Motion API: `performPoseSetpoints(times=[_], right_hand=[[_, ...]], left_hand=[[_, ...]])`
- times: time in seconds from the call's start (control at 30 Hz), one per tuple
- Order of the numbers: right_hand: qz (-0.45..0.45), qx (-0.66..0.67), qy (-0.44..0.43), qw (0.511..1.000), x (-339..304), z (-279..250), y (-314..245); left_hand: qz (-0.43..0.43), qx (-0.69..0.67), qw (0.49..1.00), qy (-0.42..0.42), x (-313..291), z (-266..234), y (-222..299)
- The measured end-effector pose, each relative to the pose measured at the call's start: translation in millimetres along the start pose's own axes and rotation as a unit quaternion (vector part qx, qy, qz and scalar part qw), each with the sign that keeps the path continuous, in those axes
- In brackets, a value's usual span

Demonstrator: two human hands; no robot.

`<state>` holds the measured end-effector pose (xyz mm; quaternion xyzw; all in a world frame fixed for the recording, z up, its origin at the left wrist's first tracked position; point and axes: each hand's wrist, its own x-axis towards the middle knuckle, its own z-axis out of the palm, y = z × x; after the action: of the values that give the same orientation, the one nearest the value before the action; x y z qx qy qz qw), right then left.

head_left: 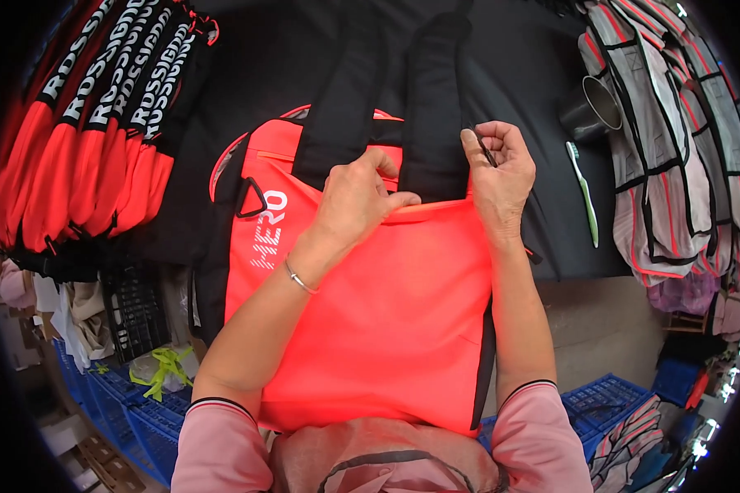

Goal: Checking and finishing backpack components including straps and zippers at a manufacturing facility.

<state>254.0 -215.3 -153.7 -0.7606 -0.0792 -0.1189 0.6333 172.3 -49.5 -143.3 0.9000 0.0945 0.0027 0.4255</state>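
Observation:
A bright red backpack [378,320] with black sides and white lettering lies over the table's near edge and reaches down to my body. Two padded black shoulder straps [437,115] run from its upper part toward the far side. My left hand [353,197] is closed on the backpack's upper edge, its thumb along the orange-trimmed seam and its fingertips partly hidden. At the right top corner, beside a strap, my right hand [501,168] pinches a small dark piece, too hidden to name. A black triangular loop [250,198] sits at the left corner.
The table [543,214] has a black cover. Several red and black bags [99,164] are stacked at far left. Grey pieces with black and red trim [662,164] pile up at right, near a metal cup [590,109] and a green-white toothbrush [584,195]. Blue crates [604,407] stand below.

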Motion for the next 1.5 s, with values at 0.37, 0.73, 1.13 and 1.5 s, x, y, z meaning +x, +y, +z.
performPoseSetpoints(times=[0.37, 0.73, 1.13, 1.5], right_hand=[[0.011, 0.031, -0.002, 0.999, -2.5, -3.0, -0.7], [0.013, 0.041, -0.012, 0.999, -4.1, 1.4, -1.2], [-0.211, -0.226, -0.216, 0.926, -20.5, -20.0, -21.1], [-0.371, -0.352, -0.281, 0.812, -16.2, -28.5, -29.8]], left_hand=[[0.233, 0.006, 0.959, 0.159, -15.7, 18.9, -20.8], [0.223, 0.195, 0.941, 0.166, -18.3, 37.5, -8.3], [0.133, 0.047, 0.977, 0.159, -31.2, 35.8, -17.8], [0.167, 0.03, 0.969, 0.178, -29.7, 37.8, -21.0]])
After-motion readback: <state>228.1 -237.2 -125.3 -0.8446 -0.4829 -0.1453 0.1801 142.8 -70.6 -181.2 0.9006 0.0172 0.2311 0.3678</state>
